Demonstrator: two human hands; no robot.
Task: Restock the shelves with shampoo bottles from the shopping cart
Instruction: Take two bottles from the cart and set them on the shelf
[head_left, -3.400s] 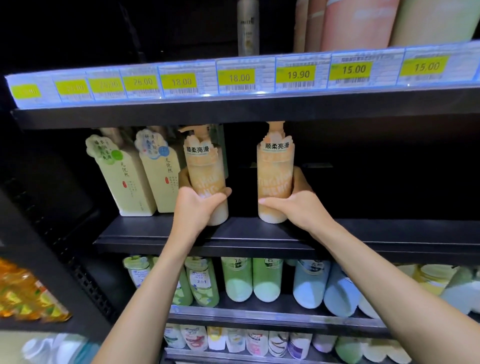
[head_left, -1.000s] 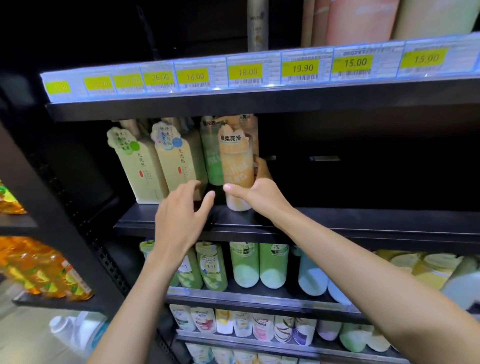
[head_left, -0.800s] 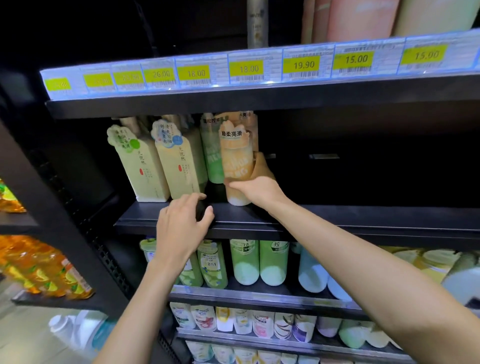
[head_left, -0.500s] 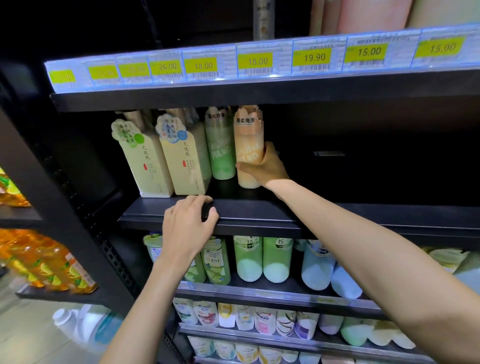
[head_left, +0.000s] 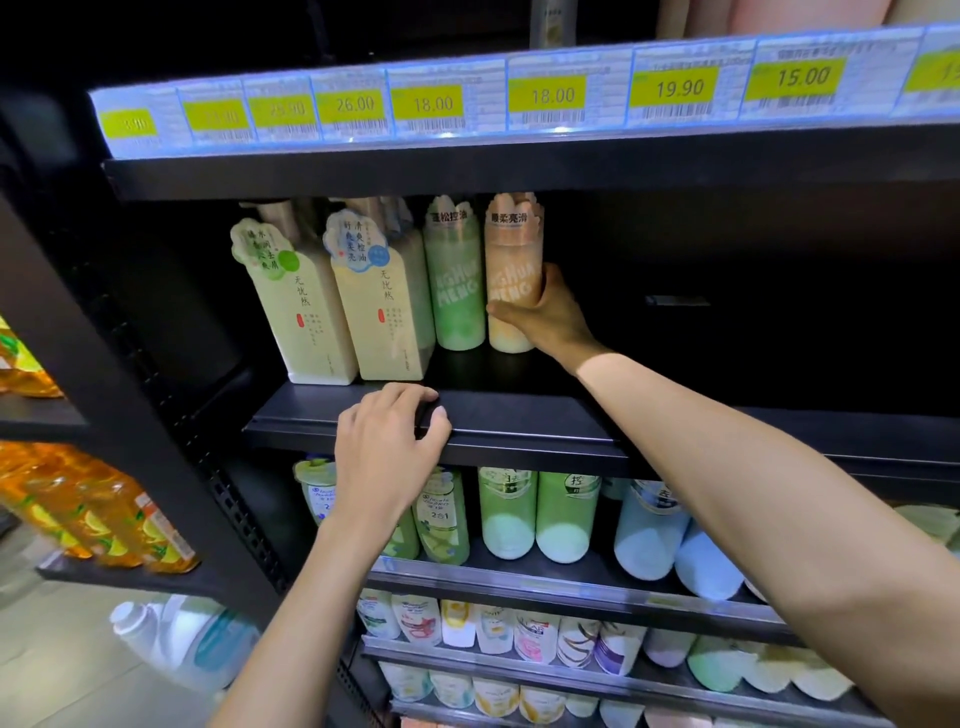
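An orange shampoo bottle stands deep on the black middle shelf, right beside a green bottle of the same shape. My right hand grips the orange bottle low on its right side, thumb across the front. My left hand rests on the shelf's front edge with its fingers curled over the lip and holds no bottle. Two pale rectangular bottles stand to the left of the green one.
The right part of the middle shelf is dark and shows no bottles. A price-tag rail runs along the shelf above. Lower shelves hold rows of green, blue and white bottles. Orange bottles fill a rack at left.
My right hand has pushed the orange bottle back beside the green one. My left hand has let go of its bottle and dropped onto the shelf's front edge.
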